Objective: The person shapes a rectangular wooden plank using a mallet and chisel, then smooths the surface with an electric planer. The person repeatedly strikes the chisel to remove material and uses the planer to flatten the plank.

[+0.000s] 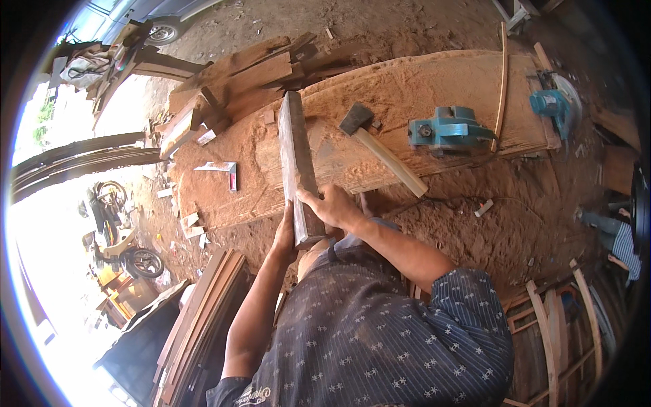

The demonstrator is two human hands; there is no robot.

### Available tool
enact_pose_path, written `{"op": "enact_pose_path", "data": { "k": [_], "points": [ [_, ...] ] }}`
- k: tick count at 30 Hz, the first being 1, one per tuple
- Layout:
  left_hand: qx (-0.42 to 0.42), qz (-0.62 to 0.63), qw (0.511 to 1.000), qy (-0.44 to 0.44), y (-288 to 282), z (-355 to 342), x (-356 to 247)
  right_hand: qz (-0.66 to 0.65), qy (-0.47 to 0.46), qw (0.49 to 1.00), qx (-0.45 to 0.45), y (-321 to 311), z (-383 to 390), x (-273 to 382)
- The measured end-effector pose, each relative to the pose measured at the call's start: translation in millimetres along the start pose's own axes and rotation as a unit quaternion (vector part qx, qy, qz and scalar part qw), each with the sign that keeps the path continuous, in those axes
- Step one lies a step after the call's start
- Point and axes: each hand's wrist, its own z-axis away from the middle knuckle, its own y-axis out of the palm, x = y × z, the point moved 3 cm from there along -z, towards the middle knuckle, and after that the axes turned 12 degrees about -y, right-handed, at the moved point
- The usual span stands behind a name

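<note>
Sawdust (234,146) coats a wooden workbench (349,166), with a parked motorcycle (112,227) off to the left. On the bench's left part lies a metal square (232,176). Next, the left hand (285,234) presses the left side of a wooden beam (306,169) by its near end; the right hand (333,207) grips it from the right, slightly farther up. Clamped between both, the beam reaches over the bench. Rightward lie a hammer (386,157) and a teal power planer (444,129).
</note>
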Motion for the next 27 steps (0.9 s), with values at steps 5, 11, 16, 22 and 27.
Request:
{"op": "enact_pose_path", "data": {
  "k": [5,11,16,22,27],
  "points": [
    [-0.024,0.025,0.999,-0.021,6,13,-10,0.010,0.026,1.000,-0.001,0,-22,-12],
    [-0.019,0.043,0.999,-0.017,-1,9,-8,-0.010,0.006,0.999,-0.051,7,-36,-31],
    [-0.035,0.056,0.997,-0.042,-15,0,1,-0.017,0.015,1.000,0.010,3,-34,-20],
    [-0.009,-0.007,1.000,-0.025,-17,15,-20,-0.113,-0.008,0.994,-0.002,12,-47,-28],
    [-0.045,-0.048,0.996,0.056,-42,23,-17,-0.106,0.006,0.992,0.071,6,-37,-17]
  ]
}}
